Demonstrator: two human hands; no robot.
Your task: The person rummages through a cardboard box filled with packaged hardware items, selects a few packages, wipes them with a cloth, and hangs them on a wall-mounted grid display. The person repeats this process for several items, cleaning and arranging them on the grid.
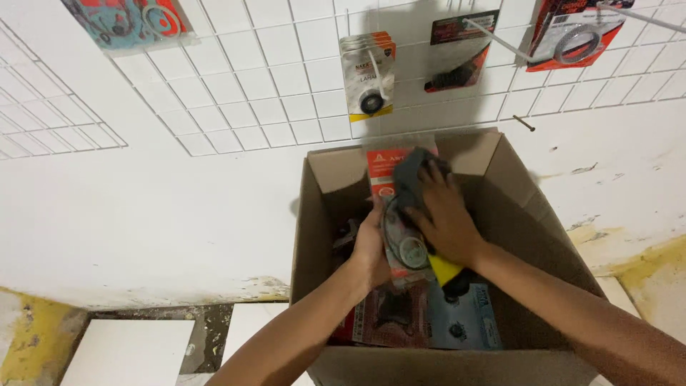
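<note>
While both arms are reaching down into an open cardboard box (pixel 314 214), the left hand (pixel 370 246) is gripping the left edge of a red-topped card packet (pixel 386 179) that is standing upright in the middle of the box. Its fingers are curled together around that edge, though their tips are hidden behind the packet. The right hand (pixel 444 214) is pressing a dark grey cloth (pixel 413 179) against the front of the same packet, fingers spread slightly apart over the cloth and clamping it flat against the card. A clear plastic window low on the packet is showing a round ring part just beside the right palm.

More packets are lying in the near part of the box: a red and dark one (pixel 389 314) under the left wrist, a pale blue one (pixel 464 322) to its right, and a yellow corner (pixel 444 270) poking out just below the right hand.

The box is standing against a white wall, with white tiles (pixel 128 350) on the floor to the near left. On the wall, a white wire grid (pixel 250 86) is carrying 4 hanging packets: 1 at the far left (pixel 128 21), 1 with a black ring (pixel 368 75) right above the box, a black and red one (pixel 457 50), and 1 at the far right (pixel 572 32).
</note>
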